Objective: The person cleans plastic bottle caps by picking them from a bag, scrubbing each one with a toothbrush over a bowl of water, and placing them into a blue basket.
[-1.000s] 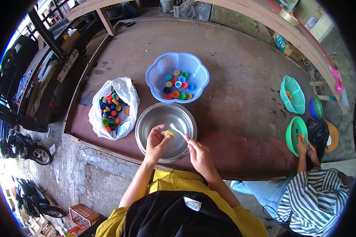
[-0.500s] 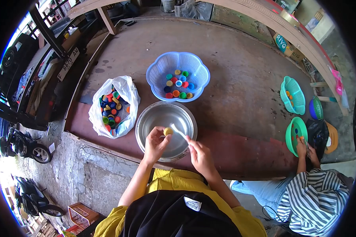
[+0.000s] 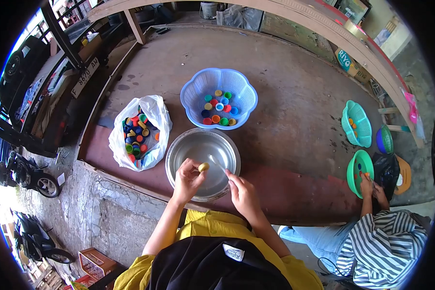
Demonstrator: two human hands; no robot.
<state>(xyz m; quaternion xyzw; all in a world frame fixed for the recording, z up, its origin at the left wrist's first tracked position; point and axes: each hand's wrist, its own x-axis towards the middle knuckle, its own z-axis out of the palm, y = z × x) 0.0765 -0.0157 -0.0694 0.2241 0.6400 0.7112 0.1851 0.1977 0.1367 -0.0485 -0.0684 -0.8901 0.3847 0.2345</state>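
My left hand (image 3: 186, 182) pinches a yellow bottle cap (image 3: 203, 167) between thumb and fingers, over the steel basin (image 3: 231, 150). In my right hand (image 3: 245, 195) is a thin knife-like tool (image 3: 217, 164), its pale end pointing toward the cap but apart from it. The tool's exact kind is too small to make out. Left of the basin, a white plastic bag (image 3: 158, 112) gapes around many coloured bottle caps. Just beyond the basin stands a blue plastic basket (image 3: 190, 102) with several caps on its bottom.
At the right, a co-worker in a striped top (image 3: 379, 246) has both hands at a green basin (image 3: 353, 168). A teal basket (image 3: 358, 137) and a black bag (image 3: 386, 166) are near it. A raised edge (image 3: 106, 84) borders the brown table (image 3: 295, 92).
The tool's pale end has turned and moved away from the cap slightly. The cap is tilted differently in my left hand. The whole view has shifted a little.
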